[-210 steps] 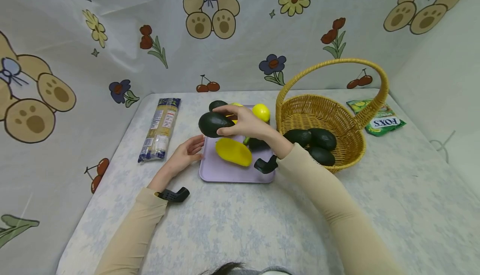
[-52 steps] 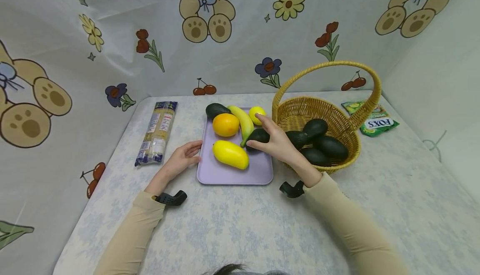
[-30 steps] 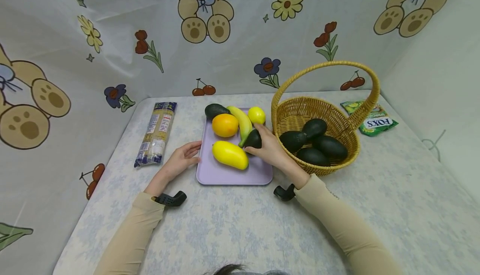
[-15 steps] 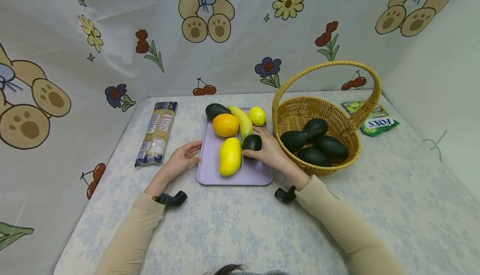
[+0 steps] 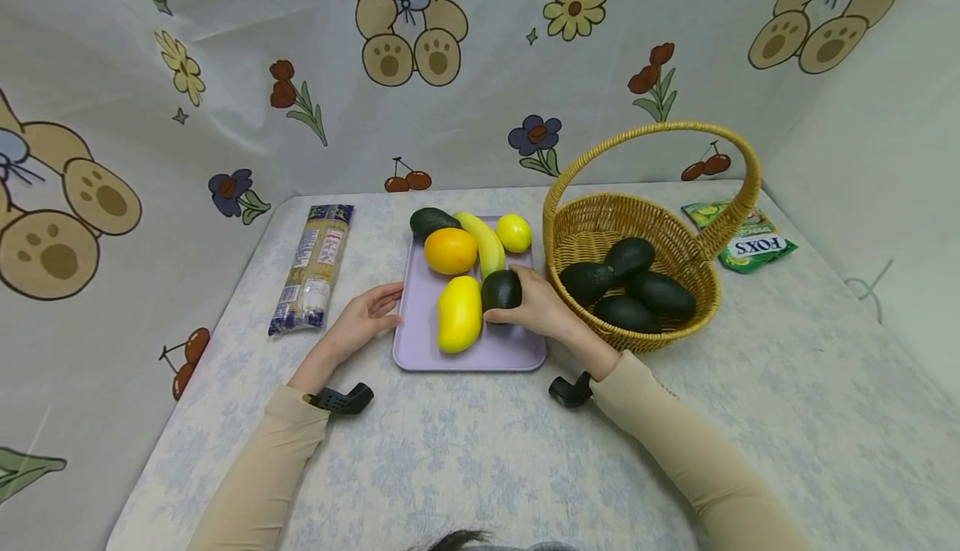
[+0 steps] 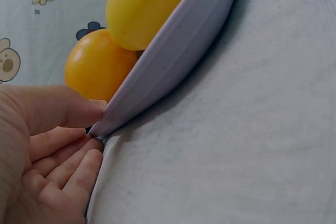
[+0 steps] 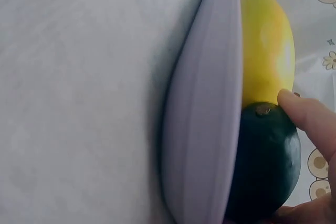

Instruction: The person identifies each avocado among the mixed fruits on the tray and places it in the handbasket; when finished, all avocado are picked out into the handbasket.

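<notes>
My right hand [image 5: 542, 305] holds a dark green avocado [image 5: 501, 294] between thumb and fingers at the right of the lilac tray [image 5: 420, 358]. Against that avocado lies a yellow mango [image 5: 460, 314], lengthwise on the tray; the right wrist view shows the avocado [image 7: 268, 161] next to the mango [image 7: 268, 51]. My left hand [image 5: 363, 318] rests at the tray's left edge, thumb touching the rim [image 6: 157, 59] and fingers loosely extended. Behind on the tray sit another avocado [image 5: 433, 222], an orange fruit [image 5: 450, 252], a banana [image 5: 486, 242] and a lemon [image 5: 513, 233].
Right of the tray stands a wicker basket [image 5: 708, 297] with a tall handle and several avocados [image 5: 660, 294] inside. A green FOX'S bag [image 5: 750, 242] lies behind it. On the left is a long clear packet [image 5: 312, 272] of noodle-like strands.
Earlier, my right hand held an avocado above the tray's back left. It has since taken hold of the avocado at the right and shifted it frontward; the mango has turned lengthwise. My left hand stays put.
</notes>
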The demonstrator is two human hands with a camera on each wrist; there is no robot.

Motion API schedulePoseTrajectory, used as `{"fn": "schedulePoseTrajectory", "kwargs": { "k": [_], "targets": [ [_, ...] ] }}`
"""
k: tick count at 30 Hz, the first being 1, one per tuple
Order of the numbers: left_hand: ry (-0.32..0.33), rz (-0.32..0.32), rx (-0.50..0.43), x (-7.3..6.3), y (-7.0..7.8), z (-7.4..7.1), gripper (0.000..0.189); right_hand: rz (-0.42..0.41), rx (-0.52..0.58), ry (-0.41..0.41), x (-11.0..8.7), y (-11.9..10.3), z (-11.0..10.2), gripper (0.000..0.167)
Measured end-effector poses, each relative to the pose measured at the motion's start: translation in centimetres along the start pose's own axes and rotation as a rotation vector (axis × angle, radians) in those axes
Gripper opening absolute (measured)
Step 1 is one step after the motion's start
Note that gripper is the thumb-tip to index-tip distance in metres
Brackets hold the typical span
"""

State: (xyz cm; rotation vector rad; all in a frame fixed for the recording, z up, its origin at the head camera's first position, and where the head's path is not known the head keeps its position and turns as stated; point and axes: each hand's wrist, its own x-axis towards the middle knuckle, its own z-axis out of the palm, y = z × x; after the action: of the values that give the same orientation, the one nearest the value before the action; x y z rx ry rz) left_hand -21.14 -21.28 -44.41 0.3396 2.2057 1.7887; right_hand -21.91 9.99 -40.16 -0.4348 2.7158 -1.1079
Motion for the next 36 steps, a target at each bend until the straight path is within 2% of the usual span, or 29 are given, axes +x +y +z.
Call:
{"fn": "schedulePoseTrajectory", "kwargs": {
  "k": [12,17,23,28,33,36],
  "targets": [
    [-0.006,0.002,-0.007,-0.2,-0.2,0.0,0.060,-0.041,-0.008,0.002,-0.6,-0.5,-0.1,0.091],
    [0.001,-0.012,0.000,-0.1,-0.1,0.0,0.061,-0.083,0.039,0.035,-1.9,-2.3,-2.1,0.093],
    [0.000,-0.010,0.004,0.0,-0.3,-0.1,0.061,-0.148,0.103,0.059,-4.3,-3.3,-5.9,0.092],
    [0.000,-0.007,0.017,0.1,-0.1,-0.2,0.061,-0.182,0.093,0.104,-6.2,-1.7,-9.5,0.089],
    [0.004,-0.008,0.026,0.0,0.1,-0.1,0.061,-0.118,0.038,0.172,-7.3,1.5,-12.8,0.087],
    [0.010,-0.017,0.029,0.0,0.1,-0.1,0.062,-0.078,0.036,0.159,-7.6,3.6,-14.1,0.086]
  ]
}}
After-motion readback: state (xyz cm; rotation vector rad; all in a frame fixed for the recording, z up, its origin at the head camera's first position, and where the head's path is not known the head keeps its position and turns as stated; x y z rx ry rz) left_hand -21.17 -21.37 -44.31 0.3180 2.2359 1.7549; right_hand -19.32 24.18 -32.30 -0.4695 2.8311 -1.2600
